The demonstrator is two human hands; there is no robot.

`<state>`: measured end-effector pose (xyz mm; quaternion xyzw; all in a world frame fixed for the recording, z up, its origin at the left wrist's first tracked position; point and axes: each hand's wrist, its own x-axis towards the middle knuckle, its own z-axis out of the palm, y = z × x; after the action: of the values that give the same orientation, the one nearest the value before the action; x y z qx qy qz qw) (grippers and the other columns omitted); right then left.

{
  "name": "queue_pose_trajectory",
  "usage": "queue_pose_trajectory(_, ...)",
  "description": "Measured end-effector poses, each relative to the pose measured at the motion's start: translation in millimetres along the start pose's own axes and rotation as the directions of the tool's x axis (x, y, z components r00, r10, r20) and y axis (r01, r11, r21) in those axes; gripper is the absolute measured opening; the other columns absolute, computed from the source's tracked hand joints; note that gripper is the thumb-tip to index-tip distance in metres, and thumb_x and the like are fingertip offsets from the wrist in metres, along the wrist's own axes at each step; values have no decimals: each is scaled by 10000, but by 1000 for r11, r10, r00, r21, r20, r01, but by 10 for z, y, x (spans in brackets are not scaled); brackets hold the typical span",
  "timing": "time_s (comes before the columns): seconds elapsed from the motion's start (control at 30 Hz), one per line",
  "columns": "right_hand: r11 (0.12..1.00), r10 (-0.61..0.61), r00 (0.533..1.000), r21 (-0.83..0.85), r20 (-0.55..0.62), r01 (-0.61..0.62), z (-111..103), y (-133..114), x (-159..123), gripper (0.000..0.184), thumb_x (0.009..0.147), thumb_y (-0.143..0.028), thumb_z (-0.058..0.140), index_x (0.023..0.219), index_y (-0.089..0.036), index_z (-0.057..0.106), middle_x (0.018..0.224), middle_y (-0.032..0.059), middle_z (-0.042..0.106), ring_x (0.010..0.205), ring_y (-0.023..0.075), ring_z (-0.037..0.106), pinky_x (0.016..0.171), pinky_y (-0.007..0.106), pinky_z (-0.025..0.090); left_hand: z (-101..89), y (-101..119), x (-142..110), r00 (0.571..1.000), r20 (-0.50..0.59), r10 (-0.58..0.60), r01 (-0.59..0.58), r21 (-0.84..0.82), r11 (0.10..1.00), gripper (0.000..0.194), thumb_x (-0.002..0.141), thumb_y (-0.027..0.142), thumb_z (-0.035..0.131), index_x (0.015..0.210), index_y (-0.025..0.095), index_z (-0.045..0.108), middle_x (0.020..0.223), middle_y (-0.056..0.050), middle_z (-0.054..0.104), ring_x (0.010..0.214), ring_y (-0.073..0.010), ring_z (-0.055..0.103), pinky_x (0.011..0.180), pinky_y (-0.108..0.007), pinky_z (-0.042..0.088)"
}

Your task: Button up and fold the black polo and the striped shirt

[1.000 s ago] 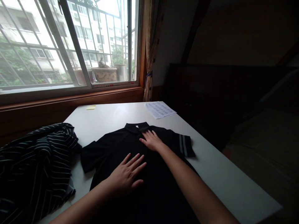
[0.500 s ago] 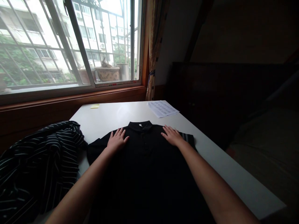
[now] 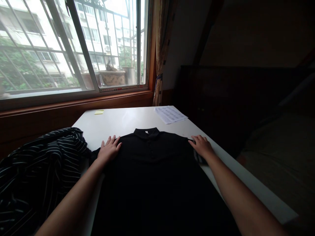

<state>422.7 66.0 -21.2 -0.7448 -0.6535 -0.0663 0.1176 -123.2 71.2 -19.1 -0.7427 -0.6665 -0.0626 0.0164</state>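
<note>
A black polo shirt lies spread out on the white table, its collar pointing toward the window and its button placket facing up. My left hand rests on the shirt's left shoulder and sleeve, fingers spread. On the other side, my right hand lies on the right sleeve near the shoulder seam, its fingers stretched out and slightly apart. Grey stripes on that sleeve show partly from under the hand. The lower part of the shirt runs out of view toward me.
A heap of black-and-white striped cloth is at the left. Printed sheets lie at the far right of the table, and a yellow sticky note at the far left. Behind are a barred window and a curtain.
Both hands have slid outward from the shoulders along the shirt, left hand to the left, right hand to the right. The right sleeve now lies lower, partly covered by the hand.
</note>
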Motion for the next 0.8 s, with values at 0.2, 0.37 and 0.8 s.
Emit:
queue_pose_trajectory(0.2,967,172,964,150,203,-204,-217,296,100,408,755,-615,665,789,-208,672,1007,134,683,1077,354,551,896,473,438,-63,-68,1,988,-111,-109,111,14,994,615,1005,473,303,1543,186,226,1470,-161,417,1337,-352,381,1071,-482,338)
queue_pose_trajectory(0.37,905,134,896,317,423,-285,-415,446,132,385,617,-539,794,610,-193,627,662,64,667,712,244,633,654,340,489,-143,-123,-19,977,-142,-159,164,24,986,569,986,492,348,1481,211,352,1300,-177,512,1194,-382,462,930,-489,427)
queue_pose_trajectory(0.8,673,241,924,635,296,-379,-546,208,279,428,786,-372,702,1145,-179,571,982,129,681,763,207,673,603,298,525,-286,-145,77,988,-138,-63,58,-36,998,371,925,315,478,1260,188,573,1174,-141,576,1101,-330,528,917,-454,480)
